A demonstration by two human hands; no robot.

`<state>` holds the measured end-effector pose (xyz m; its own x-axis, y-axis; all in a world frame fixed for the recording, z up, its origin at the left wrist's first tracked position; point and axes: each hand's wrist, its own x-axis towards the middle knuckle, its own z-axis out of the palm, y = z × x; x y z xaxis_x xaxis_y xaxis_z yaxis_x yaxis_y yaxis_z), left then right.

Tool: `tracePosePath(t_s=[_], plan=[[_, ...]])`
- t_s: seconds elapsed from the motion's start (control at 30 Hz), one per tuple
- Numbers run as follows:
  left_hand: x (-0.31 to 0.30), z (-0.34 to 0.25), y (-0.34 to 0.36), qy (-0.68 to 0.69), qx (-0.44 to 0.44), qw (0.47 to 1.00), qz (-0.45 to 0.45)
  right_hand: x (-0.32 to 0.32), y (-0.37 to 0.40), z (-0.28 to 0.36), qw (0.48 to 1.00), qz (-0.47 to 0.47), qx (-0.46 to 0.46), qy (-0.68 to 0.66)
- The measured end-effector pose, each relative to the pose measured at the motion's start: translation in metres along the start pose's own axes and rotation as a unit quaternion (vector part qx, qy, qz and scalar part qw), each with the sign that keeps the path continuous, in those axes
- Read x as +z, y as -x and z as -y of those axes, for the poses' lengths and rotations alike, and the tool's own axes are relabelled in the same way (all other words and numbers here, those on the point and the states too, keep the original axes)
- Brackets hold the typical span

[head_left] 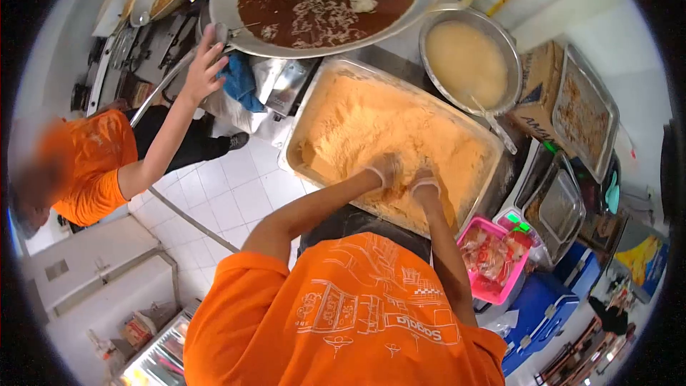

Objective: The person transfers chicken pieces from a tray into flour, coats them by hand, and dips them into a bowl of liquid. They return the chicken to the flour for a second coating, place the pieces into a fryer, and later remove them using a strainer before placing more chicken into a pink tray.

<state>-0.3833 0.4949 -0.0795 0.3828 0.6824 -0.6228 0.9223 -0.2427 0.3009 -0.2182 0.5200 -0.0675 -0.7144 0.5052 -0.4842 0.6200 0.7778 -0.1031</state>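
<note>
A large metal tray (300, 150) holds a thick layer of orange-tan flour-like powder (357, 114). Both of my hands, in what look like thin clear gloves, are down in this powder near the tray's front side. My left hand (386, 170) is pushed in around the middle, and my right hand (425, 181) sits close beside it on the right. The powder and blur hide my fingers, so what they grip cannot be made out. Darker clumps show between the hands. Right of the tray, a pink basin (468, 229) contains raw meat pieces (489, 254), partly in plastic.
Beyond the tray stands a wide pan (221, 0) of brown, foaming liquid. A metal bowl (514, 64) of cloudy liquid is at the back right, a utensil at its rim. A co-worker (93, 164) in orange reaches toward the pan. A blue cooler (539, 314) stands right.
</note>
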Motion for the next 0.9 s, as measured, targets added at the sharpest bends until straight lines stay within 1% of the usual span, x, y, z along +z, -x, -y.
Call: tracePosePath(t_s=[0.03,0.07,0.1,0.13,0.17,0.2,0.23,0.27,0.3,0.33,0.37,0.4,0.43,0.47,0.5,0.57,0.6,0.67,0.7,0.73,0.8,0.83,0.87,0.9], plan=[[0.011,-0.002,0.002,-0.005,0.000,1.000,-0.012,0.001,0.005,0.005,1.000,0.018,-0.001,0.008],[0.020,0.001,0.003,-0.005,0.025,0.999,-0.046,-0.001,0.013,0.004,0.999,0.046,-0.008,0.015],[0.033,0.007,0.002,0.014,0.069,0.993,-0.094,-0.001,0.019,0.000,0.996,0.088,-0.028,0.020],[0.051,0.024,-0.013,0.042,0.130,0.979,-0.149,-0.007,0.017,-0.014,0.992,0.111,-0.053,-0.022],[0.069,0.047,-0.043,0.076,0.188,0.962,-0.182,-0.018,0.012,-0.030,0.985,0.131,-0.075,-0.079],[0.092,0.068,-0.082,0.087,0.218,0.956,-0.177,-0.030,0.004,-0.043,0.978,0.130,-0.070,-0.145],[-0.023,0.038,-0.006,0.197,0.043,0.977,-0.071,-0.026,-0.011,-0.048,0.977,0.106,-0.032,-0.184],[-0.030,0.036,-0.013,0.199,0.042,0.976,-0.073,-0.017,-0.027,-0.046,0.974,0.077,0.014,-0.214],[-0.038,0.031,-0.028,0.112,0.060,0.992,-0.008,-0.006,-0.041,-0.035,0.978,0.047,0.038,-0.198],[-0.043,0.028,-0.035,0.023,0.075,0.995,0.057,-0.035,-0.041,-0.013,0.999,-0.015,-0.007,0.041],[-0.049,0.020,-0.014,0.173,-0.045,0.983,-0.037,0.013,-0.043,-0.035,0.999,0.016,-0.023,0.028],[-0.024,0.026,-0.004,0.174,-0.048,0.983,-0.040,0.063,-0.045,-0.057,0.998,0.047,-0.038,0.014],[0.020,0.034,-0.002,0.175,0.064,0.974,-0.129,0.047,-0.011,-0.054,0.997,0.037,-0.023,-0.064],[0.043,0.047,-0.013,0.162,0.175,0.946,-0.222,0.034,0.021,-0.050,0.989,0.007,-0.001,-0.148],[0.049,0.055,-0.026,0.155,0.173,0.945,-0.229,0.034,0.038,-0.047,0.977,0.001,0.028,-0.214],[0.082,0.050,-0.047,0.218,0.152,0.954,-0.139,0.043,0.056,-0.035,0.951,0.010,0.080,-0.299],[0.093,0.047,-0.056,0.246,0.143,0.954,-0.094,0.048,0.052,-0.031,0.942,0.013,0.099,-0.321],[0.101,0.040,-0.070,0.301,0.122,0.946,-0.010,0.045,0.036,-0.028,0.937,0.030,0.110,-0.331],[0.091,0.029,-0.055,0.301,0.119,0.946,-0.012,0.043,0.033,-0.025,0.941,0.037,0.102,-0.319],[0.066,0.010,-0.024,0.191,0.042,0.979,-0.063,0.041,0.030,-0.020,0.949,0.045,0.090,-0.299],[0.016,-0.005,0.022,0.071,-0.031,0.991,-0.110,0.039,0.023,-0.012,0.971,0.058,0.054,-0.227],[-0.003,-0.008,0.037,-0.035,0.008,0.999,-0.001,0.044,0.021,-0.008,0.983,0.061,0.029,-0.171],[-0.015,-0.006,0.040,-0.143,0.048,0.983,0.104,0.050,0.016,-0.008,0.991,0.056,0.005,-0.118],[-0.016,0.006,0.024,-0.146,0.046,0.983,0.098,0.054,0.009,-0.013,0.997,0.027,-0.022,-0.069]])
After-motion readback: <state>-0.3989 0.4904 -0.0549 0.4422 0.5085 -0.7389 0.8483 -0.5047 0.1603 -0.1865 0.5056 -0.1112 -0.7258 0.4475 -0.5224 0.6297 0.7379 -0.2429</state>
